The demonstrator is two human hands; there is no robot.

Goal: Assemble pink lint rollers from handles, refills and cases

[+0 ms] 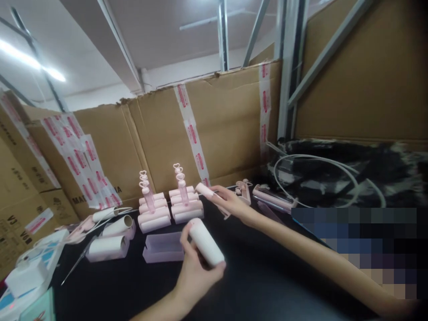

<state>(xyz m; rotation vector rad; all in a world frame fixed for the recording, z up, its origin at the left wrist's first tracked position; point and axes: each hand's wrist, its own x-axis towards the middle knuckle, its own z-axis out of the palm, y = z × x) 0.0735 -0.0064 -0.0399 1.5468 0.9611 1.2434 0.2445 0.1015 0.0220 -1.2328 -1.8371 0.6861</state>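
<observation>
My left hand (197, 267) is wrapped around a white paper roll (207, 243), tilted above the black table. Farther back, my right hand (232, 206) is closed on a pink lint roller handle (204, 191) that points to the left. Just left of the roll lies an open lavender plastic cover (163, 254). Behind it stand two groups of pink lint rollers (154, 220), (187, 211) with upright handles ending in heart-shaped loops. Two more white rolls (105, 247), (115, 226) rest in lavender covers at the left.
A power strip with a white adapter (26, 278) and a pointed metal tool (75, 267) lie at the left. Pink parts (244, 189) and a coiled white cable (314, 158) are behind my right hand. Cardboard walls (230, 129) bound the back.
</observation>
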